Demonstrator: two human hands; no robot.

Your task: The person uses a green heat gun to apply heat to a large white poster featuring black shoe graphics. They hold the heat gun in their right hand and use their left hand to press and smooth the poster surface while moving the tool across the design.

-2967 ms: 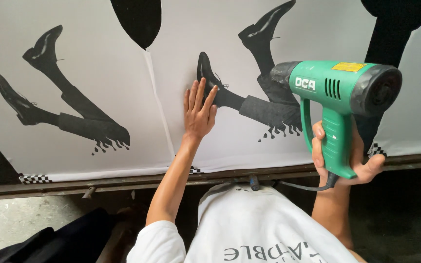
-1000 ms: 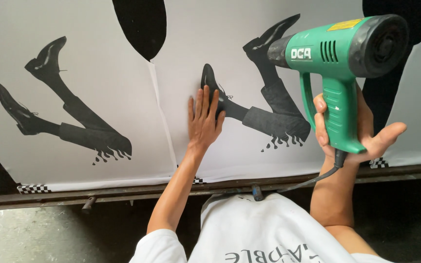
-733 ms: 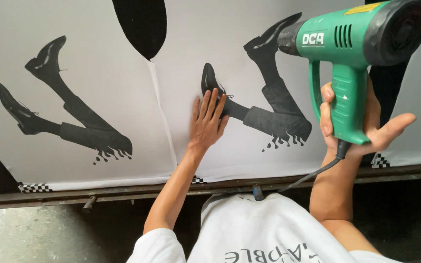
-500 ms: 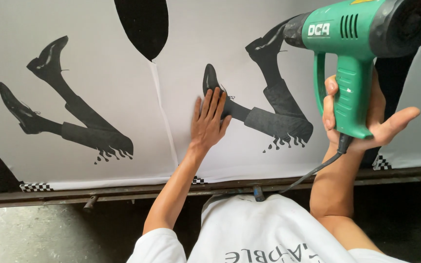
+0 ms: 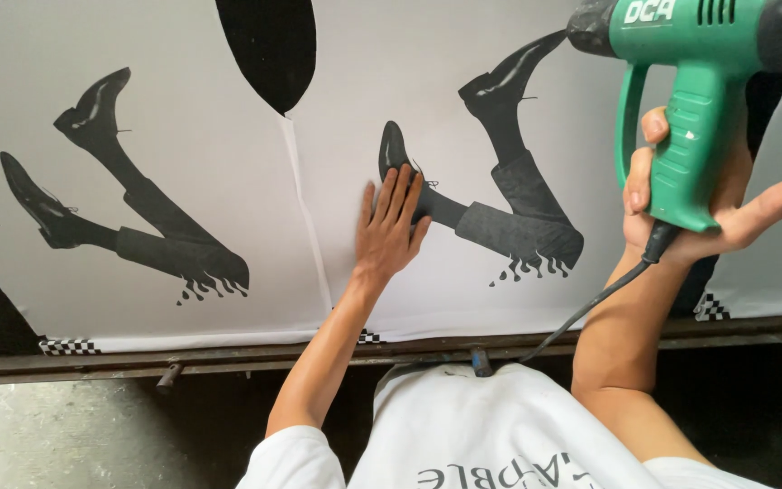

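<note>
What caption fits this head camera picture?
Left hand flat on white printed vinyl sheet; right hand holds green plastic heat gun.

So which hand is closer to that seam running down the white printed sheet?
Left. The left hand lies flat on the white printed sheet, just right of the seam. The right hand is far off to the right, holding the green heat gun.

Rail: rusty dark metal bar running along the sheet's lower edge.
Floor: grey concrete patch, bottom left.
Shirt: white T-shirt, bottom centre.
</note>
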